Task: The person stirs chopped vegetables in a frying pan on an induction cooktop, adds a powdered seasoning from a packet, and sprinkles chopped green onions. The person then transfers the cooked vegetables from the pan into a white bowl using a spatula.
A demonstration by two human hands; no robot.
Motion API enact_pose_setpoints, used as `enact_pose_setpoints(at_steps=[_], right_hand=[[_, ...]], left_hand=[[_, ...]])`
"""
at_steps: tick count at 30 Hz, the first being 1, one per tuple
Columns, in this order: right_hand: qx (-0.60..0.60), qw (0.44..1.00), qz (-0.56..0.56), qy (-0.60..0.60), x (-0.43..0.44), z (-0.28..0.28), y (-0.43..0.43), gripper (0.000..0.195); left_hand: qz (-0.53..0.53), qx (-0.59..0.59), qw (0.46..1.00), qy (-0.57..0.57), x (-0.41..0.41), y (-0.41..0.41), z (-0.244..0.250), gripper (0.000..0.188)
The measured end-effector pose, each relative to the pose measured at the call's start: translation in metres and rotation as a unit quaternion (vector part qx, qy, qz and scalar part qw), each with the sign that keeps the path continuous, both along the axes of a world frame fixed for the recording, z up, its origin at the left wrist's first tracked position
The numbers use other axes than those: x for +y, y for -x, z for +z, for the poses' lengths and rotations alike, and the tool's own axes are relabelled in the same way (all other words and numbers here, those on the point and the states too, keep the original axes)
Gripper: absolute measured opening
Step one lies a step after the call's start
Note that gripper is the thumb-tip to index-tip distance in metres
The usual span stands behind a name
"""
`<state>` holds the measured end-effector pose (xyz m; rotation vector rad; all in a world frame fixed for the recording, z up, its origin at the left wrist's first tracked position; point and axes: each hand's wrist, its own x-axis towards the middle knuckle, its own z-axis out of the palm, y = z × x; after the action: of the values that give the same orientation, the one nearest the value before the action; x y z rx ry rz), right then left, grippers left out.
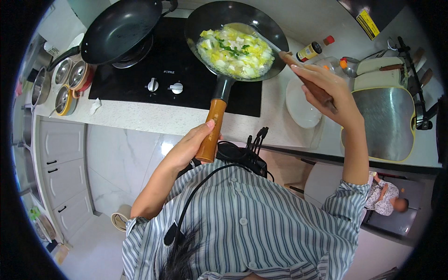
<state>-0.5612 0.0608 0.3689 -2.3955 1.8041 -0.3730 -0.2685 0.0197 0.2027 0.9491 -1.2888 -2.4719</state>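
Observation:
My left hand (189, 145) grips the wooden handle (211, 131) of a dark wok (241, 10) on the stove's right side. In the wok is a brothy dish of yellow-green cabbage and pale pieces (235, 57), with chopped green herbs (232, 49) on top. My right hand (329, 91) holds the wooden handle (311, 84) of a metal spatula or ladle (267, 42), whose head lies at the food's far edge, partly hidden. Below that hand a white plate (302, 105) sits on the counter.
A second black pan (120, 31) sits over the left burner of the black gas hob (133, 91). Lidded pots (66, 99) stand at the left. To the right are a sauce bottle (309, 51) and a metal cutting board (381, 122). Cables (241, 154) hang before me; a person (383, 199) is at lower right.

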Motion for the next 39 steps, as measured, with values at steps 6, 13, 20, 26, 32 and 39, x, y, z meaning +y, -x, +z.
enact_pose_setpoints(at_steps=[6, 13, 20, 26, 32, 39], right_hand=[[-0.017, 0.991, -0.060, 0.117, 0.021, 0.010, 0.019, 0.038], [-0.215, 0.942, -0.204, 0.157, 0.044, -0.005, 0.044, 0.033], [-0.338, 0.887, -0.256, 0.182, 0.058, -0.016, 0.045, 0.030], [-0.363, 0.874, -0.238, 0.218, 0.075, -0.024, 0.042, 0.030], [-0.374, 0.855, -0.251, 0.257, 0.100, -0.061, 0.020, 0.030], [-0.354, 0.837, -0.287, 0.302, 0.117, -0.082, -0.009, 0.031]], left_hand=[[0.007, 0.027, 0.999, -0.017, 0.001, 0.004, 0.001, 0.060], [0.013, 0.064, 0.993, -0.094, 0.000, 0.010, 0.001, 0.060], [0.038, -0.108, 0.986, 0.123, -0.029, -0.001, -0.029, 0.070], [0.141, -0.411, 0.788, 0.435, -0.100, -0.026, -0.109, 0.057], [0.105, -0.496, 0.727, 0.462, -0.117, -0.002, -0.110, 0.059], [0.090, -0.476, 0.738, 0.469, -0.114, 0.000, -0.119, 0.057]])
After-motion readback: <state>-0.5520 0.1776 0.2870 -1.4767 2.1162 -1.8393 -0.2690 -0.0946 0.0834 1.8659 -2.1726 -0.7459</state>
